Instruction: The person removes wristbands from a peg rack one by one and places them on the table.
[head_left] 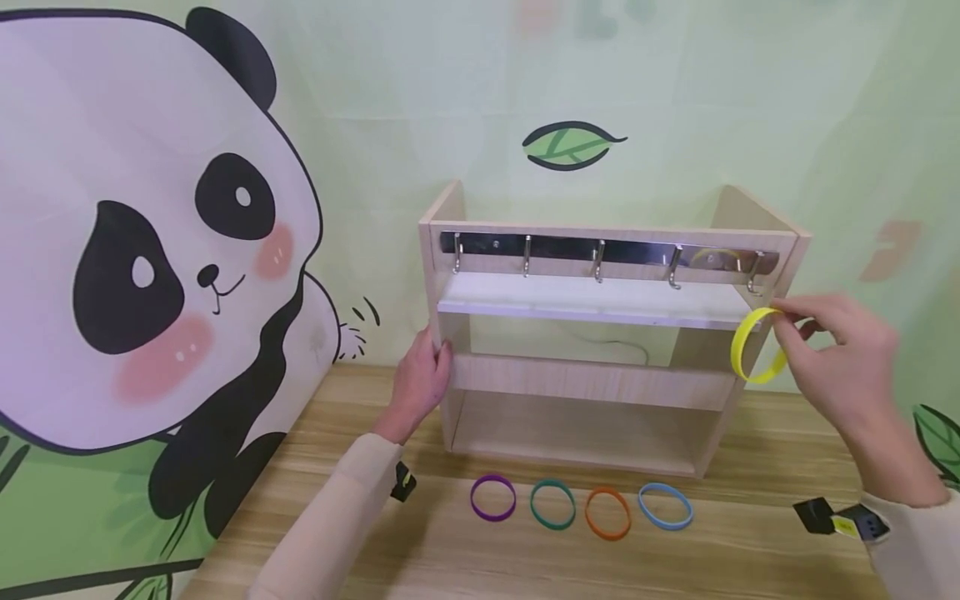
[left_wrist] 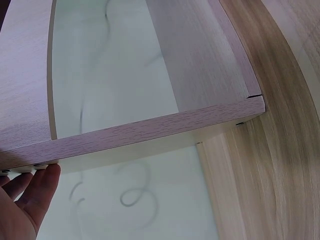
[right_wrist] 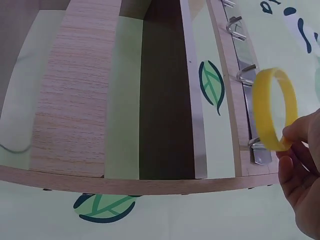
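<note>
My right hand (head_left: 843, 354) pinches a yellow silicone wristband (head_left: 741, 346) between thumb and fingertips, beside the upper right of a small wooden shelf unit (head_left: 592, 383). In the right wrist view the yellow wristband (right_wrist: 265, 107) overlaps the row of hooks (right_wrist: 246, 75), close to the end hook. My left hand (head_left: 418, 383) rests against the shelf unit's left side, its fingertips on the outer face of the side panel (left_wrist: 150, 131). A metal strip (head_left: 566, 248) with several hooks runs along the unit's top front; no band hangs on them.
In front of the unit on the wooden table (head_left: 420, 550) lie a purple wristband (head_left: 473, 505), a green wristband (head_left: 533, 506), an orange wristband (head_left: 589, 517) and a light blue wristband (head_left: 667, 527), in a row. A panda-print backdrop (head_left: 360, 167) stands behind and left.
</note>
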